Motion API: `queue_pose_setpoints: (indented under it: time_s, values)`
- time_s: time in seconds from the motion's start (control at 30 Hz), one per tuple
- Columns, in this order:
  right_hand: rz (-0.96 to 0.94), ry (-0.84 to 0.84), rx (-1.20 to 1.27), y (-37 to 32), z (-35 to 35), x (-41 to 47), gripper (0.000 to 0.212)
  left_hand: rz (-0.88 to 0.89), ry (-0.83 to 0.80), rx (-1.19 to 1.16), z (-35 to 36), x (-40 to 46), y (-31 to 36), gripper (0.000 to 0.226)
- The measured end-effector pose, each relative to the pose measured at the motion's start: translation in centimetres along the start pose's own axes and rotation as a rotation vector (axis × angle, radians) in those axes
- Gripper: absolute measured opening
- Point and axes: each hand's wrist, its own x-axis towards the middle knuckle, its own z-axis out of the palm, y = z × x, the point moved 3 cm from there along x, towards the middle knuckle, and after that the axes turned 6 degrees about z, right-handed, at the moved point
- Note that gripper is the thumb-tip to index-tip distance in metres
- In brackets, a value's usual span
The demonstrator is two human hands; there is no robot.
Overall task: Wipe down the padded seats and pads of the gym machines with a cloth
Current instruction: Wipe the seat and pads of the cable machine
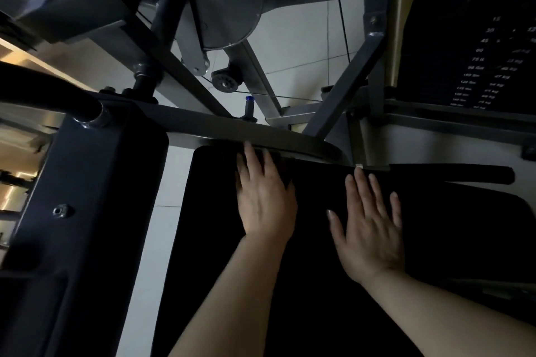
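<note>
From the head view, your left hand (265, 200) and right hand (369, 229) both lay flat, fingers straight, on the black pad (319, 269), near its top edge under the grey frame (203, 122). You gripped nothing; no cloth could be made out.

Legible marks occur only on the black weight stack (475, 46) at upper right: a left column of pale numerals, of which "15", "30", "45", "60" and "75" can be made out from the top down. Lower entries in that column and a second column to its right, some ending in "kg", are too blurred to read with confidence.
</note>
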Motion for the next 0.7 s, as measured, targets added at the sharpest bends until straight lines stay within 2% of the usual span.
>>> queue_pose_setpoints:
  time_s: [0.1, 0.23, 0.3, 0.4, 0.53, 0.63, 0.7]
  values:
    - [-0.086, 0.023, 0.098, -0.1, -0.6, -0.4, 0.055, 0.023, -0.015, 0.041, 0.6, -8.4, -1.8, 0.068]
    - [-0.36, 0.008, 0.176, -0.7, -1.1, -1.4, 0.047, 0.035, -0.047, 0.061, 1.4, -14.5, -4.2, 0.061]
    - [-0.405, -0.035, 0.156, -0.7, -0.8, -1.4, 0.046, 0.025, -0.005, 0.06, 1.6, -13.0, -4.5, 0.066]
    - [-0.377, -0.081, 0.145, -0.6, -0.8, -0.9, 0.05, 0.028, 0.061, 0.045, 1.2, -6.9, -4.0, 0.065]
    - [-0.376, -0.086, 0.168, -0.6, -1.0, -0.7, 0.047, -0.088, 0.014, -0.058, -0.6, 0.8, -3.2, 0.068]
    - [-0.374, -0.059, 0.17, -0.6, -1.1, -0.6, 0.045, -0.07, 0.036, 0.007, -0.4, -0.1, -2.5, 0.072]
    - [-0.341, -0.041, 0.189, -1.0, -1.2, -0.7, 0.041, -0.035, 0.072, 0.06, 0.1, -4.0, -2.5, 0.064]
